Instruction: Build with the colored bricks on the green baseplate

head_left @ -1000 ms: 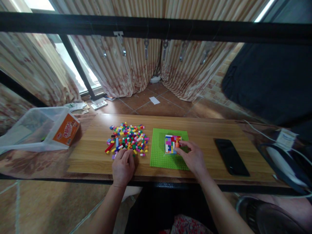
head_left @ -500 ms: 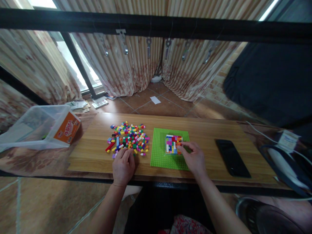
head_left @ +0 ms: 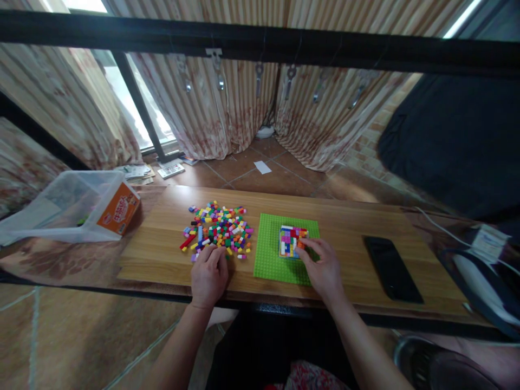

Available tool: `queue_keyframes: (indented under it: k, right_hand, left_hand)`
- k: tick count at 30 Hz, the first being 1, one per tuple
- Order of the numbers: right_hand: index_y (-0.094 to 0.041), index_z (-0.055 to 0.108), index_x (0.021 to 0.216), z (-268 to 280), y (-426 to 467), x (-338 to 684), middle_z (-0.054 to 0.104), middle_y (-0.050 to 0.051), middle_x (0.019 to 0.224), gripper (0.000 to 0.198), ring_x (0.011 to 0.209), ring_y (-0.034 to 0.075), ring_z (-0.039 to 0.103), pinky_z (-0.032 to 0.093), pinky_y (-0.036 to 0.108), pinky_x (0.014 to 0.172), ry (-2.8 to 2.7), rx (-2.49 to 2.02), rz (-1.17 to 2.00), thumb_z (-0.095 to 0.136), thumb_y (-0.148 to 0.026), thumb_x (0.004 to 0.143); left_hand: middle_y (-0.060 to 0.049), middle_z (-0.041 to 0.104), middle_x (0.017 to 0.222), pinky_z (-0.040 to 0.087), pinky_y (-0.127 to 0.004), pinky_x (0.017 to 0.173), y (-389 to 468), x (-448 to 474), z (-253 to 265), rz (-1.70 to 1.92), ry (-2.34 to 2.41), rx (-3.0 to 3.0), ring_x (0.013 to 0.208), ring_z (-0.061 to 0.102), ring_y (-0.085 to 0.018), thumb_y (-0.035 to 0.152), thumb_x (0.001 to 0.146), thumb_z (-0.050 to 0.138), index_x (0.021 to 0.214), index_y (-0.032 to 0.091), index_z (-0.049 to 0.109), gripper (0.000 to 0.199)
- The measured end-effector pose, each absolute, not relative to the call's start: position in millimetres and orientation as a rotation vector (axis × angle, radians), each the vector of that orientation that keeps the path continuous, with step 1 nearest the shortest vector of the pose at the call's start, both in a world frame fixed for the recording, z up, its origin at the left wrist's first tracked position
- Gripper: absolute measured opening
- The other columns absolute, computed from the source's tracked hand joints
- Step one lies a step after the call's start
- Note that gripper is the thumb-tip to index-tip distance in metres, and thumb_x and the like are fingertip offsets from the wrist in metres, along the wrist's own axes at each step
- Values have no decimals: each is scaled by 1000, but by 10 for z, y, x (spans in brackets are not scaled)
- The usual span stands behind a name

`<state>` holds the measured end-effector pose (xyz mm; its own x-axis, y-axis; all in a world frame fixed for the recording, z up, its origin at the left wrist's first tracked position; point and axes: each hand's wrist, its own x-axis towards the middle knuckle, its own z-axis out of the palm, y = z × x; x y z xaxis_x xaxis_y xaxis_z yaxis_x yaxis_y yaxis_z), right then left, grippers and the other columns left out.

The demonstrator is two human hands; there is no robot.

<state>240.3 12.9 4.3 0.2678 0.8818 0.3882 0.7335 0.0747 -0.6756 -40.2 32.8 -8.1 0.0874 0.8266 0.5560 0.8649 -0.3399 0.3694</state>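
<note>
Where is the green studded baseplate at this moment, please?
In the head view, the green studded baseplate lies near the middle of the wooden board, between the loose toy bricks on the left and the black phone on the right.

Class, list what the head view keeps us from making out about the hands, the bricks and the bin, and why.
All in the head view:
- Left hand: whether it holds a brick; its own back hides the palm.
- Orange brick at the right hand: whether it is attached; fingers cover its base.
- Brick pile: exact count; pieces small, overlapping.
- Plastic bin: far left end; cut by the picture's edge.
</note>
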Motion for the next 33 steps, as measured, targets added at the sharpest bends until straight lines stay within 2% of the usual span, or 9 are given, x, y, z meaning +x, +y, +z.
queue_keyframes:
  k: [4,10,17,22,33]
  right_hand:
    - [-25,72,97,57,162,2469,69,7,101,29,94,23,61,47,43,87,-1500,-1654,323,64,-45,78]
    - [-21,69,102,74,219,2491,70,7,97,34,81,20,64,51,41,80,-1454,-1635,415,64,-44,77]
    - [-21,70,99,112,175,2504,71,7,96,38,84,22,63,49,41,80,-1465,-1700,337,67,-50,74]
    - [-21,71,96,80,152,2491,72,8,96,33,87,22,63,49,39,79,-1398,-1688,346,61,-49,80]
    - [-20,71,96,81,213,2494,71,8,91,38,82,22,62,47,38,77,-1257,-1771,363,61,-51,78]
  left_hand:
    - [-6,65,94,49,-28,81,326,-399,-89,-1112,-1775,-2265,89,61,-17,19,89,51,94,19,65,15]
    - [-6,64,92,49,-28,80,321,-397,-75,-1117,-1786,-2271,88,60,-18,19,89,50,92,19,65,15]
    - [-6,64,94,48,-27,81,314,-399,-85,-1102,-1797,-2272,89,60,-17,19,89,51,92,19,64,14]
    - [-5,64,95,48,-28,80,313,-396,-86,-1095,-1807,-2276,89,60,-17,18,89,50,92,20,64,15]
    - [-6,65,96,49,-28,81,308,-400,-95,-1095,-1795,-2259,90,61,-17,18,88,50,94,20,64,15]
